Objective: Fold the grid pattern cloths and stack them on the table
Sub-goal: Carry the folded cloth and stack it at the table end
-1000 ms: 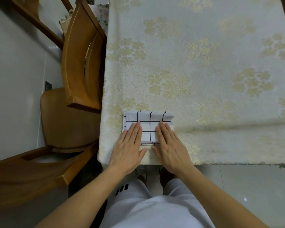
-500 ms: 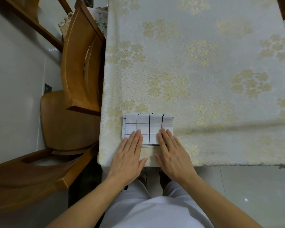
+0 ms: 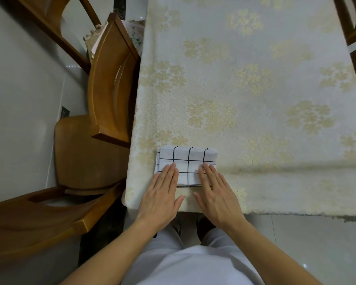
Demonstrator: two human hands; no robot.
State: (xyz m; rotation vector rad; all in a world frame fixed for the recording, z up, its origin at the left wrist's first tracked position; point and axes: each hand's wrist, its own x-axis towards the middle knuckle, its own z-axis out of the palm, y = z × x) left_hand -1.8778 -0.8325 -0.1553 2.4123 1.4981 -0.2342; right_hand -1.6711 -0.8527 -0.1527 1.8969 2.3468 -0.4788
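The tabletop [image 3: 255, 89] fills most of the view and is covered by a pale cloth patterned with cream flower clusters, whose near edge hangs over the front. A crease is seen running across this covering to the right of the hands. Along the left side of the tabletop a wooden chair [image 3: 103, 112] is pushed in, its curved back close against the covering's edge, and a second wooden chair [image 3: 39, 219] is seen lower left over the grey tiled floor [image 3: 23, 99]. Part of another wooden piece is visible at the upper right corner.

Near the front left corner of the tabletop a folded grid pattern cloth [image 3: 186, 161] is laid flat as a small rectangle; white fabric crossed by thin black lines is shown, and several layered edges are visible along its near side.

The left hand [image 3: 162, 200] is spread flat with straight fingers, whose tips are rested on the near left part of the cloth. The right hand [image 3: 216, 196] is likewise held flat and open, fingers straight, with the tips laid on the near right part. Nothing is gripped by either hand. The thumbs are pointed toward each other just below the cloth's near edge.
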